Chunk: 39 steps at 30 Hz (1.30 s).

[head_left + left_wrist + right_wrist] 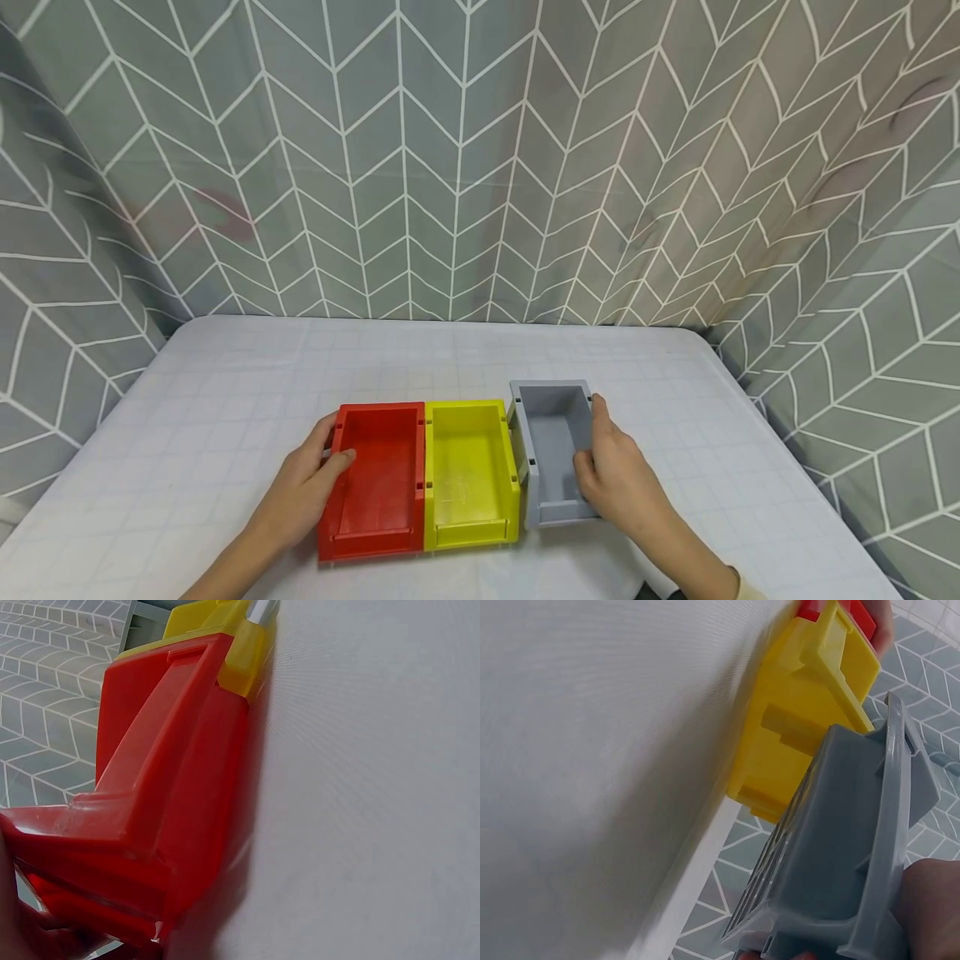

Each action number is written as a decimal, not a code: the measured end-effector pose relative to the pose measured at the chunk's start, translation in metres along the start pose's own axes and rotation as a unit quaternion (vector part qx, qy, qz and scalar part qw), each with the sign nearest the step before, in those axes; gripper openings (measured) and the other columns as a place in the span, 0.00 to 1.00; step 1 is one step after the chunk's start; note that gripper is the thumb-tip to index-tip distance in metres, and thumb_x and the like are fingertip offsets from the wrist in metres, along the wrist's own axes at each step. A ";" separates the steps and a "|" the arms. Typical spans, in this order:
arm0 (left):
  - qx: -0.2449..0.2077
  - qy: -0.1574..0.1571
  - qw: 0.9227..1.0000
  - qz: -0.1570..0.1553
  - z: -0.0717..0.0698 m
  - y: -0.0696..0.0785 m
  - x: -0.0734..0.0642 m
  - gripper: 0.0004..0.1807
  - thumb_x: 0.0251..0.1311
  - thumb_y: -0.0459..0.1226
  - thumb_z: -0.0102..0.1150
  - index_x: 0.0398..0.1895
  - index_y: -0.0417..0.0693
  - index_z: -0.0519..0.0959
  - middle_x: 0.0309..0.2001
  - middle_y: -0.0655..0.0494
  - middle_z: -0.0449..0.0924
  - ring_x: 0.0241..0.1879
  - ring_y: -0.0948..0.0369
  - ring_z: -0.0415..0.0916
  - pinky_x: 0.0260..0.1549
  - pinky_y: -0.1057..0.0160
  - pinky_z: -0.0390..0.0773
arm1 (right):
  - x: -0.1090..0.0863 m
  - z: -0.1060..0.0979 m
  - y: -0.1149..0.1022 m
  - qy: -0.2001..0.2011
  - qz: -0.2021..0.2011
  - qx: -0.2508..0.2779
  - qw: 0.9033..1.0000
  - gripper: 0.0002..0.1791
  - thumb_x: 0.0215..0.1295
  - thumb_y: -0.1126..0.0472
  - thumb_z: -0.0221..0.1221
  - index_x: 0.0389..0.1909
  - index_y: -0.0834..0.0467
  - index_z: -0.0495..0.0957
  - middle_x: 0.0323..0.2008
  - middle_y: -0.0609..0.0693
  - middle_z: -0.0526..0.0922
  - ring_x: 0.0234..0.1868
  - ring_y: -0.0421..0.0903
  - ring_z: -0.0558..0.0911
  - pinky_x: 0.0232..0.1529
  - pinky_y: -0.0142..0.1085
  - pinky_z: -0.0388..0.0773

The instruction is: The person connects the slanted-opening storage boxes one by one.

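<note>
My left hand [302, 486] grips the left wall of a red plastic bin [381, 475], its thumb over the rim and its fingers outside. Attached side by side to the red bin is a yellow bin [468, 471]. At the right, my right hand [621, 475] holds a grey bin [557, 446] by its right wall, thumb inside. The grey bin sits slightly farther back than the yellow one, tilted and raised off the table in the right wrist view, its ribbed underside [776, 862] showing. A narrow gap parts grey from yellow at the back. All three bins have nothing inside.
The bins are over a table with a white cloth [225, 400]. Behind it and at both sides hangs a grey curtain [435, 167] with white chevron lines. A small dark object [656, 592] shows at the bottom edge near my right forearm.
</note>
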<state>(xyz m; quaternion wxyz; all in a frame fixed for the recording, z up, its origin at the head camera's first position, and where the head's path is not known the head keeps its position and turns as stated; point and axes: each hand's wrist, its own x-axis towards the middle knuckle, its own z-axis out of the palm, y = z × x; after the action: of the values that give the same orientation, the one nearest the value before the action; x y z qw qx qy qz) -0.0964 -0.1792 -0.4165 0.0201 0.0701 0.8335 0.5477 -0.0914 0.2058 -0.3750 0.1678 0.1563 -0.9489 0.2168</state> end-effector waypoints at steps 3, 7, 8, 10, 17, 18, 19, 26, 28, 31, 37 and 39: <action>0.004 0.000 1.000 0.000 0.000 0.000 0.000 0.27 0.78 0.35 0.49 0.77 0.45 0.60 0.67 0.44 0.72 0.58 0.44 0.75 0.41 0.57 0.87 | 0.000 0.001 0.000 0.006 -0.004 -0.004 1.000 0.39 0.58 0.77 0.61 0.69 0.83 0.57 0.46 0.75 0.81 0.22 0.38 0.68 0.26 0.38 0.76; 0.003 0.002 1.000 0.001 0.000 0.000 0.000 0.27 0.78 0.35 0.49 0.77 0.45 0.60 0.66 0.44 0.72 0.57 0.44 0.76 0.41 0.57 0.87 | 0.000 0.000 -0.001 -0.003 0.013 -0.016 1.000 0.39 0.59 0.75 0.61 0.70 0.82 0.58 0.45 0.73 0.82 0.21 0.39 0.69 0.21 0.35 0.73; 0.002 0.002 1.000 0.002 0.000 0.000 0.000 0.27 0.78 0.35 0.49 0.77 0.45 0.60 0.66 0.44 0.73 0.57 0.44 0.76 0.40 0.56 0.87 | 0.000 -0.002 -0.002 -0.009 0.021 -0.021 1.000 0.39 0.59 0.74 0.62 0.70 0.81 0.58 0.45 0.73 0.83 0.21 0.40 0.70 0.21 0.36 0.72; 0.001 0.003 1.000 0.001 0.000 0.000 0.000 0.27 0.78 0.35 0.49 0.77 0.45 0.60 0.66 0.44 0.73 0.56 0.45 0.76 0.40 0.57 0.87 | 0.001 -0.006 -0.003 -0.013 0.033 -0.041 0.999 0.39 0.61 0.70 0.63 0.70 0.79 0.60 0.46 0.71 0.83 0.26 0.45 0.78 0.22 0.39 0.77; 0.005 0.006 1.000 0.004 0.000 0.000 0.001 0.27 0.78 0.35 0.49 0.77 0.46 0.61 0.65 0.44 0.73 0.55 0.45 0.77 0.40 0.57 0.87 | 0.010 -0.019 -0.001 0.009 0.030 -0.040 0.999 0.36 0.68 0.57 0.63 0.72 0.68 0.67 0.67 0.65 0.73 0.63 0.62 0.74 0.43 0.59 0.83; 0.005 0.006 1.000 0.003 0.000 0.000 0.001 0.27 0.78 0.35 0.49 0.76 0.46 0.61 0.65 0.44 0.73 0.55 0.45 0.77 0.40 0.58 0.87 | 0.013 -0.020 0.000 0.009 0.024 -0.025 0.999 0.35 0.69 0.56 0.63 0.73 0.67 0.68 0.69 0.64 0.72 0.65 0.62 0.72 0.48 0.61 0.81; 0.005 0.006 1.000 0.002 0.000 0.000 0.001 0.27 0.78 0.35 0.49 0.76 0.46 0.61 0.65 0.44 0.73 0.55 0.45 0.77 0.40 0.58 0.87 | 0.015 -0.020 0.001 0.006 0.015 -0.011 1.000 0.34 0.70 0.55 0.63 0.73 0.64 0.69 0.71 0.63 0.70 0.68 0.61 0.71 0.53 0.64 0.78; 0.001 0.002 1.000 0.000 0.000 -0.002 0.000 0.27 0.78 0.35 0.49 0.76 0.46 0.61 0.65 0.44 0.73 0.55 0.45 0.77 0.40 0.57 0.87 | 0.033 -0.013 -0.002 -0.055 -0.074 0.041 0.995 0.35 0.71 0.44 0.65 0.75 0.50 0.71 0.77 0.54 0.63 0.75 0.64 0.63 0.67 0.70 0.60; -0.001 0.002 1.000 -0.005 0.001 -0.002 0.001 0.27 0.78 0.35 0.50 0.77 0.47 0.61 0.65 0.44 0.73 0.55 0.44 0.77 0.40 0.57 0.87 | 0.036 -0.011 -0.004 -0.066 -0.087 0.034 0.993 0.35 0.70 0.42 0.65 0.75 0.47 0.72 0.78 0.53 0.63 0.75 0.65 0.61 0.69 0.71 0.56; -0.003 0.001 1.000 -0.006 0.000 -0.002 0.000 0.28 0.78 0.35 0.50 0.77 0.47 0.60 0.66 0.44 0.72 0.56 0.44 0.76 0.40 0.57 0.87 | 0.036 -0.008 -0.006 -0.073 -0.090 0.022 0.993 0.35 0.69 0.40 0.64 0.74 0.46 0.73 0.77 0.53 0.63 0.76 0.65 0.59 0.70 0.70 0.53; 0.000 0.003 1.000 -0.002 0.000 -0.001 0.000 0.28 0.78 0.35 0.49 0.77 0.45 0.60 0.66 0.43 0.73 0.56 0.45 0.76 0.40 0.56 0.87 | 0.036 -0.006 -0.007 -0.073 -0.093 0.009 0.993 0.35 0.69 0.39 0.64 0.74 0.46 0.73 0.76 0.53 0.66 0.77 0.64 0.59 0.67 0.71 0.59; -0.002 0.002 1.000 -0.004 0.000 -0.001 0.000 0.28 0.78 0.35 0.49 0.77 0.45 0.60 0.66 0.43 0.72 0.56 0.45 0.76 0.40 0.56 0.87 | 0.036 -0.005 -0.007 -0.071 -0.092 0.002 0.993 0.35 0.69 0.38 0.64 0.74 0.46 0.74 0.76 0.53 0.67 0.76 0.64 0.60 0.66 0.72 0.61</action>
<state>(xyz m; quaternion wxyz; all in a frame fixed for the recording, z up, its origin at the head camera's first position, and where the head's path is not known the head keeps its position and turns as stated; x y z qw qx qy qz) -0.0963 -0.1793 -0.4177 0.0205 0.0655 0.8327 0.5494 -0.1193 0.1938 -0.3543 0.1192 0.2584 -0.9394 0.1912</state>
